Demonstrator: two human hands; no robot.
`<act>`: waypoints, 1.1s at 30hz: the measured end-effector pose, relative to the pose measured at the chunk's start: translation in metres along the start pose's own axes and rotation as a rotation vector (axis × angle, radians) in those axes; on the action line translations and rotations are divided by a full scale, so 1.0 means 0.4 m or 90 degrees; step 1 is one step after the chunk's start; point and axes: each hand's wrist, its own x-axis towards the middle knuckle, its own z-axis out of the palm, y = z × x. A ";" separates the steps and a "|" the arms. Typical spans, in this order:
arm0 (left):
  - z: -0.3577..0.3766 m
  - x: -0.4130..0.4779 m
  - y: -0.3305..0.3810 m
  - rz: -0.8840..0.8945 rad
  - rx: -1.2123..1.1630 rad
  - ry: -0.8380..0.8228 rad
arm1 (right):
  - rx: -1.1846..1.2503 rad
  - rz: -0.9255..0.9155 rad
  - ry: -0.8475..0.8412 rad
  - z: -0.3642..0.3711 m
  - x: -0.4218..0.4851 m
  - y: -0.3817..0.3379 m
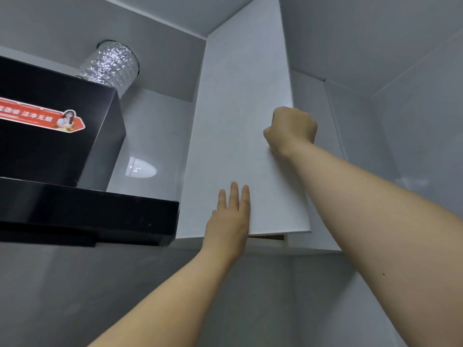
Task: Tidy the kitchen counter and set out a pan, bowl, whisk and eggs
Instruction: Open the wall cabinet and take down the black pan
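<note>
Overhead, a person's left hand [229,221] lies flat against the lower part of a tall white matte cabinet door [238,121], fingers straight and close together, palm pressed to the panel just above its bottom edge. The right hand [292,128] is higher up at the door's right edge, curled into a fist with the thumb against the door's face and the fingers wrapped round the edge, gripping it. Both bare forearms reach up from the bottom of the head view.

The door stands slightly away from the cabinet body: a thin brown strip of cabinet underside [266,237] shows below its bottom edge, to the right of the left hand. A second white cabinet front [323,171] sits just beside it on the right, partly behind the right wrist.

To the left hangs a glossy black box-shaped range hood [57,151], its lower lip almost meeting the door's left side. A red and white promotional sticker [40,113] is stuck on the hood's front, and a crinkled silver foil duct [110,66] rises from its top to the ceiling. A grey tiled wall [100,284] fills the space beneath the hood and the cabinets.

Where the pan, bowl, whisk and eggs are cannot be told from this upward view.
</note>
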 end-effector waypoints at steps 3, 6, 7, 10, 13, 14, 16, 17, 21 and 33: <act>-0.022 -0.023 -0.006 -0.038 -0.029 0.020 | -0.004 -0.056 0.037 -0.043 -0.039 -0.050; -0.046 -0.042 -0.015 -0.066 -0.070 0.041 | 0.139 -0.105 0.095 -0.057 -0.095 -0.069; -0.052 -0.050 -0.020 -0.073 -0.091 0.048 | 0.215 -0.115 0.123 -0.061 -0.117 -0.073; -0.080 -0.078 -0.049 -0.082 -0.168 0.080 | 0.429 -0.075 0.146 -0.085 -0.176 -0.084; -0.119 -0.108 -0.085 -0.130 -0.277 0.082 | 0.581 0.047 -0.064 -0.118 -0.202 -0.080; -0.132 -0.118 -0.099 -0.142 -0.303 0.081 | 0.623 0.078 -0.162 -0.125 -0.206 -0.079; -0.151 -0.127 -0.113 -0.151 -0.335 0.077 | 0.661 0.111 -0.259 -0.130 -0.205 -0.071; -0.164 -0.138 -0.126 -0.162 -0.349 0.070 | 0.666 0.128 -0.267 -0.129 -0.207 -0.081; -0.183 -0.152 -0.141 -0.206 -0.369 0.040 | 0.657 0.187 -0.275 -0.116 -0.218 -0.099; -0.095 -0.181 -0.123 -0.332 -0.455 0.084 | 0.501 0.197 -0.371 -0.001 -0.335 -0.054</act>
